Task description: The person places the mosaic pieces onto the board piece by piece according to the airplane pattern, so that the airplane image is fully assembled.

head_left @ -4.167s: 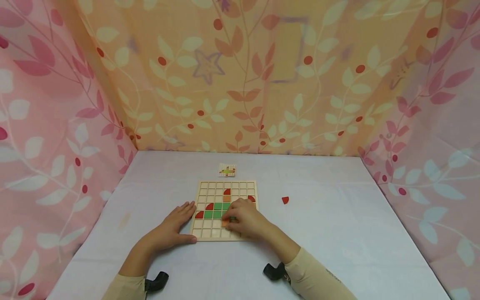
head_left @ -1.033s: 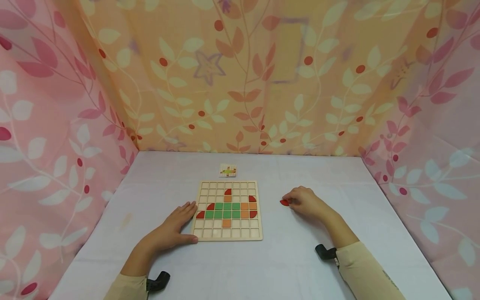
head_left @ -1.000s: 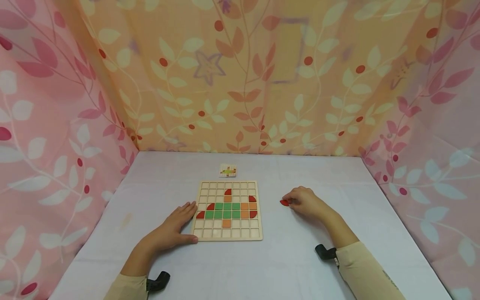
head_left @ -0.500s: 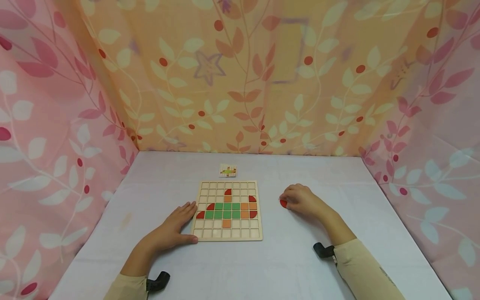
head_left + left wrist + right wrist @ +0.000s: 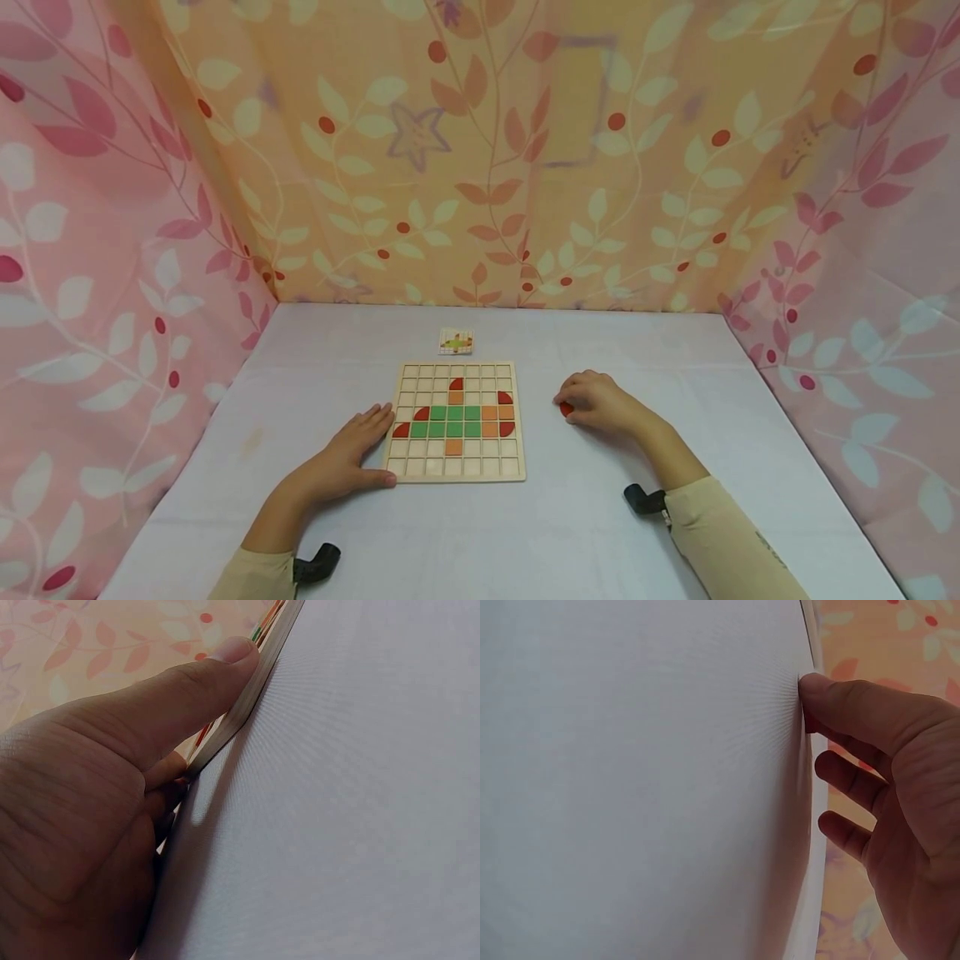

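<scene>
My left hand (image 5: pixel 341 454) lies along the left side of a wooden grid board (image 5: pixel 459 479), fingers extended and thumb at its near left corner. In the left wrist view the thumb (image 5: pixel 180 697) presses on the board's edge. To the right of the board, my right hand (image 5: pixel 603 404) pinches a red quarter-circle tile (image 5: pixel 566 409) down at the table surface, mostly covered by the fingers. The right wrist view shows a sliver of the red tile (image 5: pixel 810 724) under the thumb, with the other fingers loosely bent. Green tiles (image 5: pixel 454 428), orange tiles (image 5: pixel 453 447) and red quarter-circle tiles (image 5: pixel 506 398) fill some cells.
Behind the board lies a small picture card (image 5: pixel 456 342) with a coloured grid pattern. A white cloth (image 5: pixel 337 350) covers the table. Floral curtains (image 5: pixel 480 167) close off the back and both sides. Black wrist cameras (image 5: pixel 317 564) hang under both sleeves.
My right hand has left the board, reached right and taken hold of the loose red tile. Over the last second it has turned the tile and shifted slightly left. The left hand has stayed put.
</scene>
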`<state>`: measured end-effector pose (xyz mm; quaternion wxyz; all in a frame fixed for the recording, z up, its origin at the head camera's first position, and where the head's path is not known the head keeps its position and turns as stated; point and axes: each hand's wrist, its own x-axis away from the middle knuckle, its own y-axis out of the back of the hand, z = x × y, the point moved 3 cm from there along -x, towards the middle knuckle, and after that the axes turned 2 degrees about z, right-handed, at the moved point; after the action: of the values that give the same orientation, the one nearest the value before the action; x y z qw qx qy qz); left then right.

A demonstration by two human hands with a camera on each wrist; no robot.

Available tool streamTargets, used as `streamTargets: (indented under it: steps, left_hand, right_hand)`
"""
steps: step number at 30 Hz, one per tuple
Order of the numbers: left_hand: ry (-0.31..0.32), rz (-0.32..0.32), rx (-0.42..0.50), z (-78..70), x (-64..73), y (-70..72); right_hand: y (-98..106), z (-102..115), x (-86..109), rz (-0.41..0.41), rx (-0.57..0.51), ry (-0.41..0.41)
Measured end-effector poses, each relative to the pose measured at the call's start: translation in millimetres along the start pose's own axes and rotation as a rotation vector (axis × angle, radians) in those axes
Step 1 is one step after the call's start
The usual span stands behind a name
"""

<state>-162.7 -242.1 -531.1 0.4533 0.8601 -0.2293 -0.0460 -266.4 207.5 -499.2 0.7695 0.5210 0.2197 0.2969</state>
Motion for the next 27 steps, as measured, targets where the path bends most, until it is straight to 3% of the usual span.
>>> streamTargets:
  steps: [14,23,27]
  left_hand:
    - [-0.004,0.000,-0.010,-1.6,0.2,0.3]
    - [-0.002,-0.001,-0.007,-3.6,1.0,2.2]
    - [-0.003,-0.001,-0.005,-4.7,0.9,3.1]
  right_hand:
    - [3.8,7.3,-0.9,-0.033,-0.027,0.006]
    - [12.9,34.2,-7.4,-0.068,-0.072,0.086]
    - [14.3,46.7,-12.7,-0.046,-0.072,0.078]
